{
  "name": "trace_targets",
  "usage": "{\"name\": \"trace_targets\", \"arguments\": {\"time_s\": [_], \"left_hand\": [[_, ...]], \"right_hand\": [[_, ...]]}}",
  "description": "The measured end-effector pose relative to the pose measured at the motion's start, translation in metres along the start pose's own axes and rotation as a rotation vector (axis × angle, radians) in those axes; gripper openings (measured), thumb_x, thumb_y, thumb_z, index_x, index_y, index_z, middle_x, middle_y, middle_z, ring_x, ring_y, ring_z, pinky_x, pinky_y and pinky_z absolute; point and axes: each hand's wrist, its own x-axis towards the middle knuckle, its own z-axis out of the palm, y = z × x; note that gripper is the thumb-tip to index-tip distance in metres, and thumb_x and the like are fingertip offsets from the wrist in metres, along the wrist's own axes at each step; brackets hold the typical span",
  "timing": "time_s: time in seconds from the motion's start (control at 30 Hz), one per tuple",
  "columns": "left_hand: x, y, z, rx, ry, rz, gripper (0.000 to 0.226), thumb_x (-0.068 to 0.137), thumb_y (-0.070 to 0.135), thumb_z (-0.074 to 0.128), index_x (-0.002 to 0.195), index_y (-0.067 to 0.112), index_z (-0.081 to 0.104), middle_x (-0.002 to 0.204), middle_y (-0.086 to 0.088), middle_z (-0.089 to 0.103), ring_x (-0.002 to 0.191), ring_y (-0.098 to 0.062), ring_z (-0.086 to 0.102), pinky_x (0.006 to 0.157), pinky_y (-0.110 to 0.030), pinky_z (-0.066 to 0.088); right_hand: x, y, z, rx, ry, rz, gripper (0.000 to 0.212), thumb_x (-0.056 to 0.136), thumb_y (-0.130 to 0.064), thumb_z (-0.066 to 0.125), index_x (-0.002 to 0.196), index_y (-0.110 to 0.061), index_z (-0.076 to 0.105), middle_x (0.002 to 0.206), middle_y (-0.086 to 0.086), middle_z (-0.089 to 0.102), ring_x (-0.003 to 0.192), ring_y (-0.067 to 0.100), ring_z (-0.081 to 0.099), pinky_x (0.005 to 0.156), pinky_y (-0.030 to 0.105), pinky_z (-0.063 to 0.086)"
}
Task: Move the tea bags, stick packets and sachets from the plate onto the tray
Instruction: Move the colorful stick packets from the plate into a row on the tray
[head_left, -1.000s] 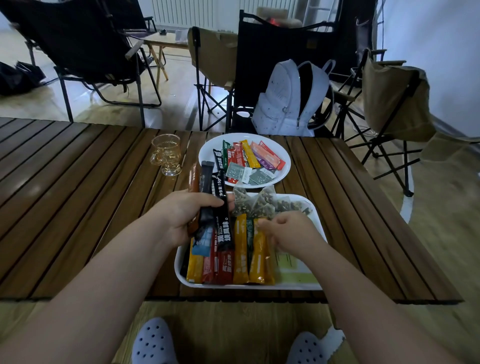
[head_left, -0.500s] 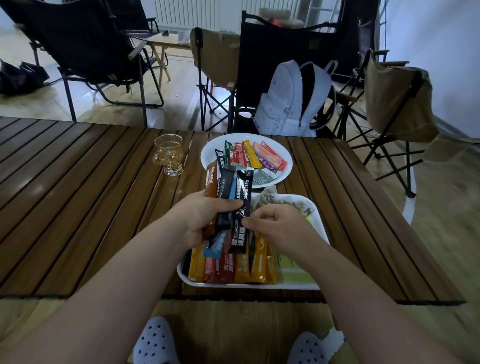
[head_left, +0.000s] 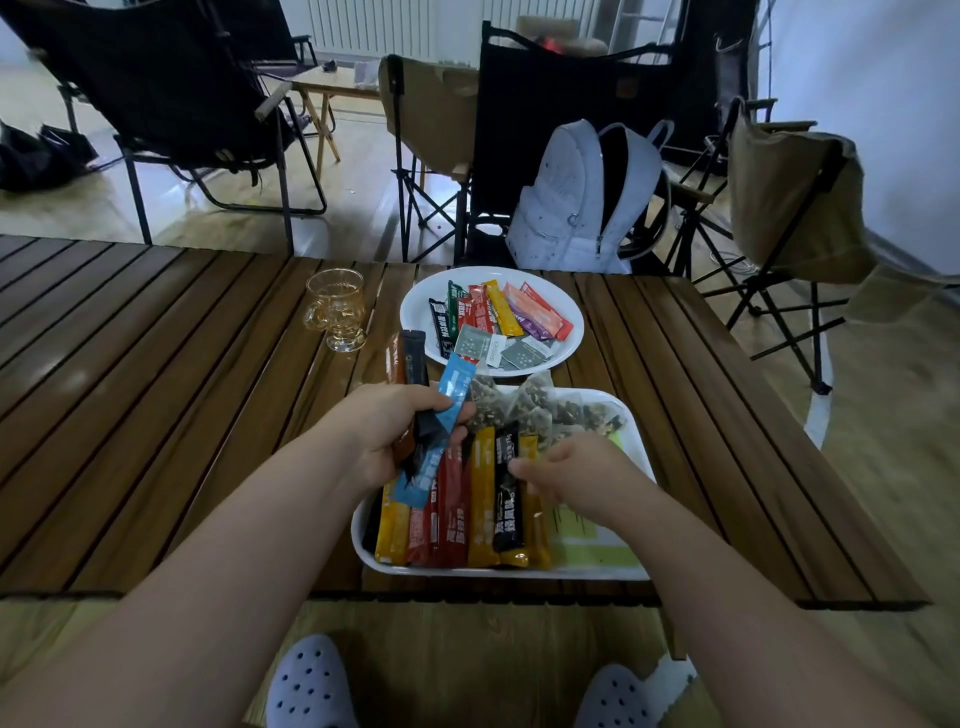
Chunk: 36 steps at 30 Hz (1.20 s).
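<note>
A white plate (head_left: 415, 317) at the table's far side holds several coloured stick packets (head_left: 501, 312) and grey-green sachets (head_left: 522, 354). Nearer me, a white tray (head_left: 638, 441) carries a row of stick packets (head_left: 457, 514) with mesh tea bags (head_left: 550, 410) behind them. Over the tray's left end, my left hand (head_left: 387, 434) grips a bundle of brown, black and blue stick packets (head_left: 447, 410). My right hand (head_left: 576, 478) pinches a black stick packet (head_left: 506, 504) that lies in the tray's row.
A glass cup (head_left: 336, 309) with amber liquid stands left of the plate. The slatted wooden table (head_left: 156, 395) ends close in front of me. Behind it are folding chairs and a white backpack (head_left: 582, 202).
My right hand took one black stick packet out of the left hand's bundle and brought it down into the tray's row. The left hand still holds the other packets.
</note>
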Motion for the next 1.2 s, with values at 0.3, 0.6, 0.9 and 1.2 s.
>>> {"name": "trace_targets", "arguments": {"time_s": [0.3, 0.6, 0.9, 1.2], "left_hand": [[-0.002, -0.003, 0.012, 0.034, -0.031, 0.041, 0.009, 0.092, 0.007, 0.068, 0.1, 0.002, 0.066, 0.094, -0.016, 0.073, 0.081, -0.028, 0.069, 0.067, -0.038, 0.059], [-0.001, 0.003, 0.002, 0.142, -0.072, 0.108, 0.031, 0.093, 0.019, 0.069, 0.118, 0.004, 0.06, 0.109, -0.021, 0.07, 0.092, -0.031, 0.067, 0.057, -0.032, 0.062], [0.017, 0.003, -0.026, 0.033, -0.082, -0.012, 0.037, 0.097, 0.047, 0.058, 0.103, 0.011, 0.056, 0.064, -0.004, 0.055, 0.051, -0.013, 0.046, 0.041, -0.023, 0.046], [0.026, -0.002, -0.021, 0.239, -0.058, 0.012, 0.018, 0.091, 0.006, 0.059, 0.074, 0.008, 0.054, 0.064, -0.007, 0.048, 0.05, -0.014, 0.044, 0.043, -0.022, 0.043]], "right_hand": [[-0.01, -0.019, 0.012, 0.347, 0.049, -0.266, 0.026, 0.089, -0.046, 0.071, 0.079, -0.022, 0.076, 0.054, -0.017, 0.063, 0.045, -0.006, 0.053, 0.044, 0.008, 0.037], [-0.013, -0.021, 0.012, 0.282, 0.126, -0.278, 0.022, 0.098, -0.032, 0.063, 0.079, -0.019, 0.067, 0.067, -0.011, 0.065, 0.059, 0.0, 0.057, 0.059, 0.02, 0.041], [-0.001, -0.009, 0.016, -0.006, -0.003, -0.1, 0.037, 0.096, -0.041, 0.065, 0.073, -0.013, 0.069, 0.066, 0.004, 0.058, 0.061, 0.016, 0.053, 0.058, 0.026, 0.044], [0.0, -0.01, 0.014, 0.159, 0.145, -0.141, 0.037, 0.097, -0.036, 0.063, 0.072, -0.012, 0.072, 0.046, -0.009, 0.044, 0.039, 0.005, 0.038, 0.055, 0.025, 0.039]]}}
